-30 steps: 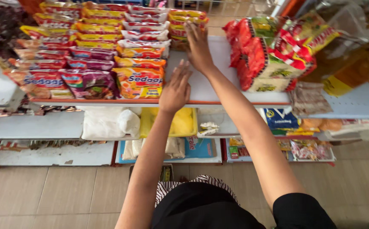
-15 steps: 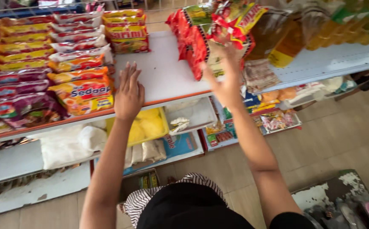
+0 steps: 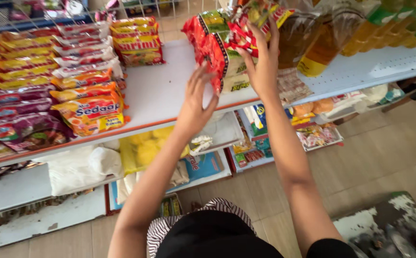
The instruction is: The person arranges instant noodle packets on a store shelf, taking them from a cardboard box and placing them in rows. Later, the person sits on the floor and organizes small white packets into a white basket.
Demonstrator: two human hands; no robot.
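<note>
White shop shelf (image 3: 160, 95) w/ noodle packs (image 3: 81, 112) on its left side. Right hand (image 3: 260, 67) grips the red snack packs (image 3: 217, 43), fingers on top. Left hand (image 3: 196, 102) is open, flat, touching the packs' left side.

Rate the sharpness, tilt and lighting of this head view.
Head view: even, soft light with no hard shadows; the white shelf runs tilted across the frame; the left hand and the red snack packets under the right hand are slightly motion-blurred; the oil bottles show mild glare.
</note>
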